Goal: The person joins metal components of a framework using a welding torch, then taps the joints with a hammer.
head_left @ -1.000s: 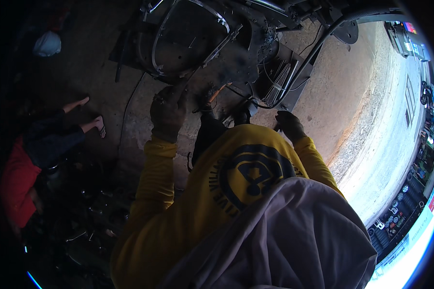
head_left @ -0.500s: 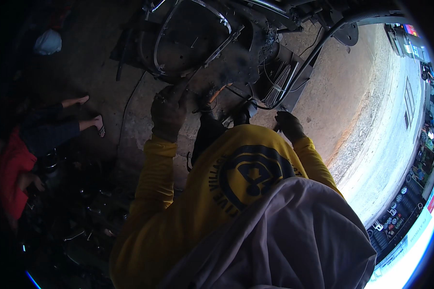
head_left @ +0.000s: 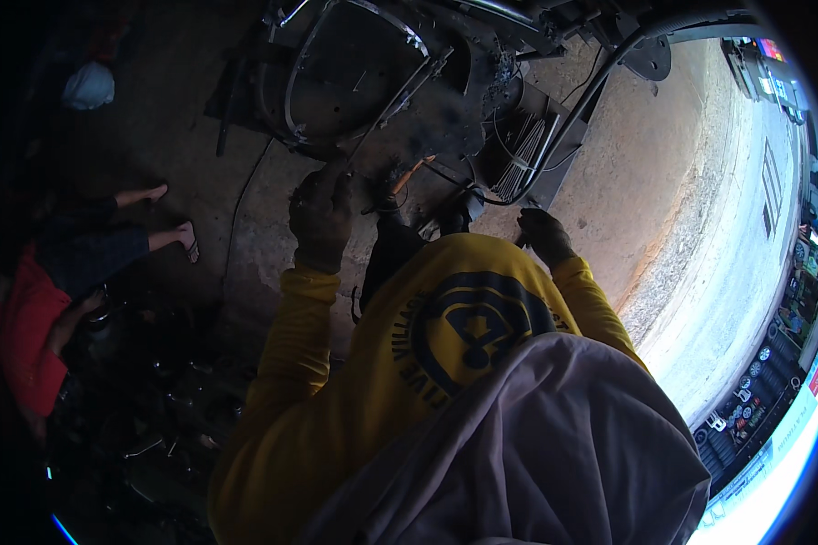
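Observation:
My left hand (head_left: 321,218), in a dark glove, is closed at the near edge of a dark metal work table (head_left: 432,132). A thin metal rod (head_left: 365,138) runs from its fingertips toward a bent metal frame (head_left: 293,86) lying on the table. Shadow hides much of the grip. My right hand (head_left: 545,238), also gloved, is held low beside my body with curled fingers; what they hold, if anything, is too dark to make out. Between the hands, a tool with an orange-brown handle (head_left: 412,174) rests at the table's near edge.
Several thin rods (head_left: 518,168) lie in a bundle at the table's right. A thick black cable (head_left: 600,91) arches over that side. At left, a person in a red top (head_left: 32,318) sits near dark clutter (head_left: 154,409). A road (head_left: 745,227) runs along the right.
My left hand has shifted slightly nearer to me and right, away from the frame. My right hand stays put. The person in red has moved an arm forward.

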